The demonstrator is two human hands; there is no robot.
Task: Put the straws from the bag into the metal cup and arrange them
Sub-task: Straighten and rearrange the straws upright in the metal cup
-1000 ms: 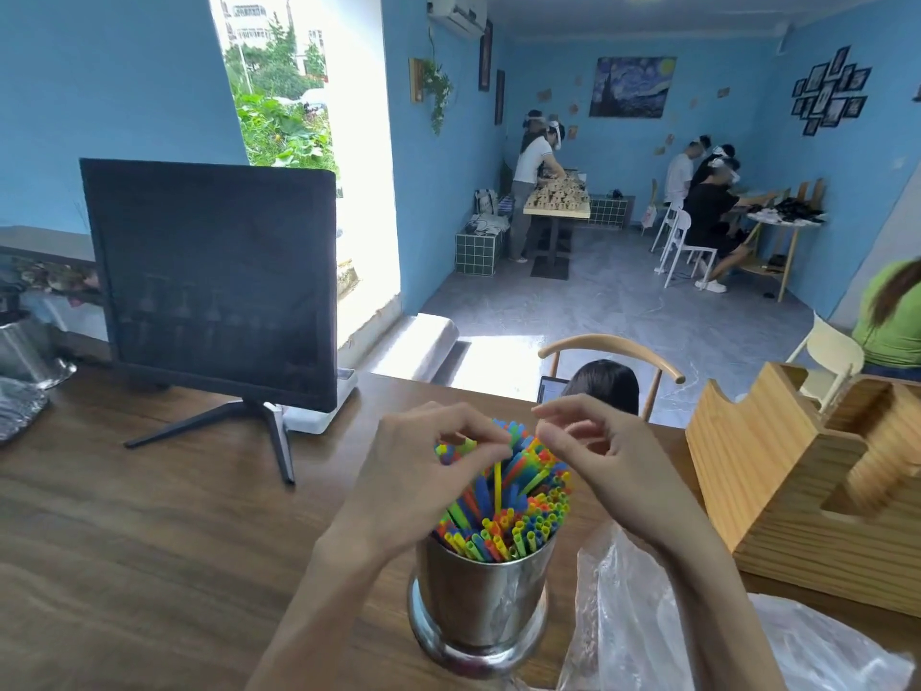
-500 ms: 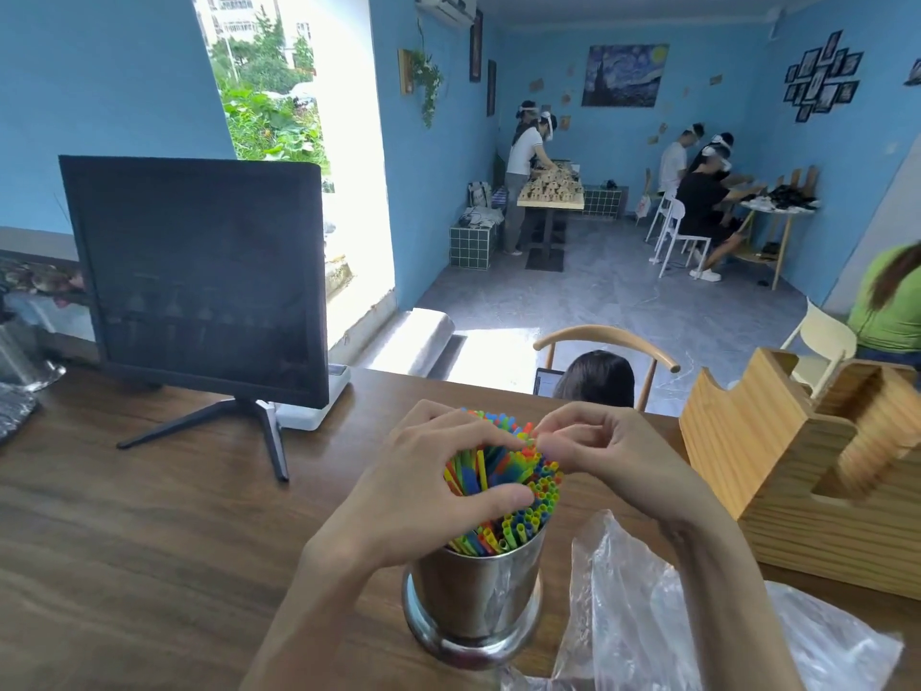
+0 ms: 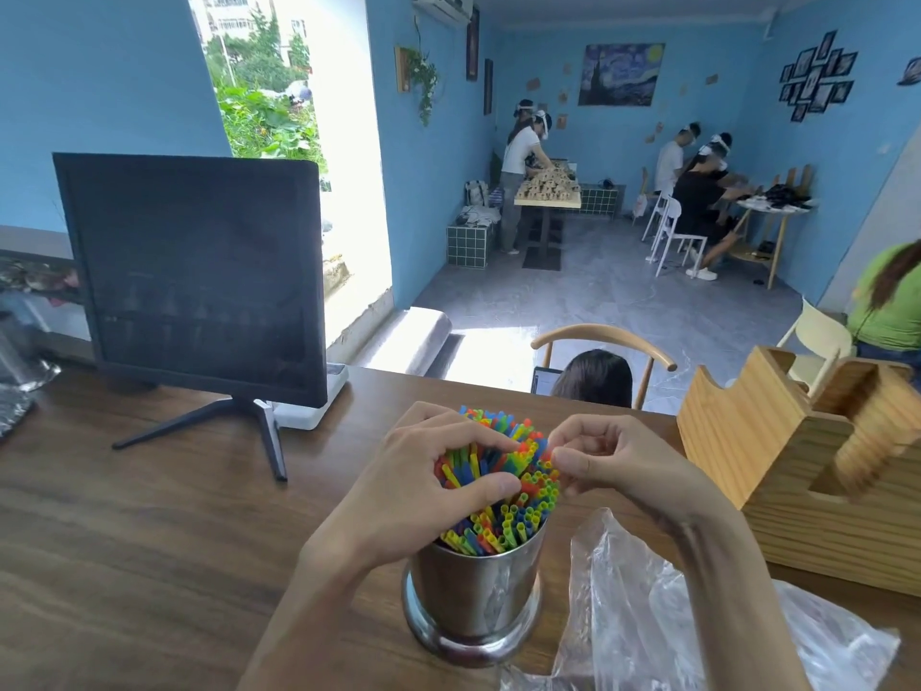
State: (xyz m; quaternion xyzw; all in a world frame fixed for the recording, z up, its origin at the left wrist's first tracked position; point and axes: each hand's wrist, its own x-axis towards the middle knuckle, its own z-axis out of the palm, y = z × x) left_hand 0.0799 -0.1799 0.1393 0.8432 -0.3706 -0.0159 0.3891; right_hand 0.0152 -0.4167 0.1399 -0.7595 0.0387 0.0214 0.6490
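The straws (image 3: 498,496) already stand in the metal cup (image 3: 476,586), a full bundle of many colours that fills it to the rim. The cup stands on the wooden table (image 3: 149,541), directly under both hands. The left hand (image 3: 423,486) curls around the left side of the bundle: its thumb presses on the near straws and its fingers wrap over the far ones, so it grips them together. The right hand (image 3: 613,466) is at the other side, fingers bent, and its thumb and forefinger seem to pinch a few straw tips at the top right of the bundle. How many it holds I cannot tell.

The plastic bag (image 3: 697,615) lies below the right wrist, just beside the cup, flat and crumpled. It looks empty, although its near part goes out of the view.

So I judge the first part of the task as done, and only the arranging is left. The tops are not yet even: some straws lean to the right and the far ones stand higher than the near ones.
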